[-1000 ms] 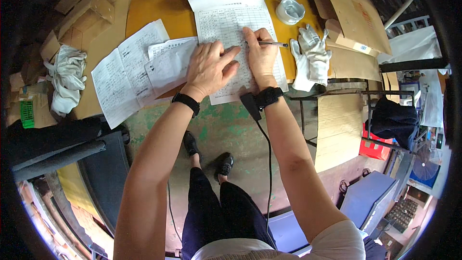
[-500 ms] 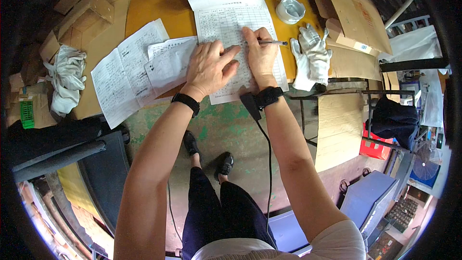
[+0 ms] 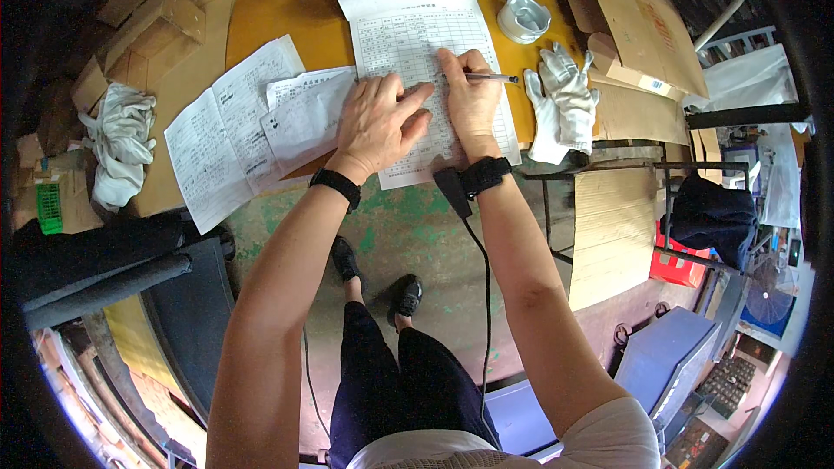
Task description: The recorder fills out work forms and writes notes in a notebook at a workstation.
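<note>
One hand (image 3: 472, 108) holding pen (image 3: 493, 77), printed form (image 3: 419, 54) beneath

We see a printed heading and a ruled table with small entries on the form sheet (image 3: 404, 48), dark writing on the unfolded paper (image 3: 204, 135), and orange print plus a barcode label (image 3: 653, 84) on the carton (image 3: 621, 13), all too small for us to read.
</note>
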Tool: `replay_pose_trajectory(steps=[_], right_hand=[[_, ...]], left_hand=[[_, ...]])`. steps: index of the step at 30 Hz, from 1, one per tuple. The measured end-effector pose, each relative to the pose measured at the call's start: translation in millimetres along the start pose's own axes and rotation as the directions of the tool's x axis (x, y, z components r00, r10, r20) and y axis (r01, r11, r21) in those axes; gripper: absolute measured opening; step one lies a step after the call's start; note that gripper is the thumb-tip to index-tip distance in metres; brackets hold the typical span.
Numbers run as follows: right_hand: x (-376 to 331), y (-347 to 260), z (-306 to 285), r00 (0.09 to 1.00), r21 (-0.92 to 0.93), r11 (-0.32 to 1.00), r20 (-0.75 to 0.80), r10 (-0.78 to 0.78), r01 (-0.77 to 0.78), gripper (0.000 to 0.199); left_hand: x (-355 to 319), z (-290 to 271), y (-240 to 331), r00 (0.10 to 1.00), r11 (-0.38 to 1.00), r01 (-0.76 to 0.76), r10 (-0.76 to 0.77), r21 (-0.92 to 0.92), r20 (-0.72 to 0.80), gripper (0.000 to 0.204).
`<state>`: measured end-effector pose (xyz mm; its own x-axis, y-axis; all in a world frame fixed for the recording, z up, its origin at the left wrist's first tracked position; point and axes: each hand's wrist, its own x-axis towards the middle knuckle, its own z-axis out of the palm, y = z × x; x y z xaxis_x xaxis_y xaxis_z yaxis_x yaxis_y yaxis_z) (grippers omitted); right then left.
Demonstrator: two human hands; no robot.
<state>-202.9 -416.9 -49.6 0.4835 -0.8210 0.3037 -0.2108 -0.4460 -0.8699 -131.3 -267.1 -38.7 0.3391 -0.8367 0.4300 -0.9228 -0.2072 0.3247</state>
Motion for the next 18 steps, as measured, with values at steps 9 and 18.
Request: replay_pose_trajectory(steps=[9, 18], right_hand=[[-0.4, 1.4, 2.1, 0.999, 0.098, 0.995, -0.038, -0.017, 0.021, 0.031], [0.2, 1.2, 1.6, 1.000, 0.138, 0.990, -0.018, 0.014, -0.011, 0.033]], left_hand=[[-0.8, 0.3, -0.7, 1.000, 1.000, -0.004, 0.004, 0.004, -0.006, 0.038], [-0.8, 0.4, -1.3, 1.000, 1.000, -0.007, 0.007, -0.009, -0.010, 0.037]])
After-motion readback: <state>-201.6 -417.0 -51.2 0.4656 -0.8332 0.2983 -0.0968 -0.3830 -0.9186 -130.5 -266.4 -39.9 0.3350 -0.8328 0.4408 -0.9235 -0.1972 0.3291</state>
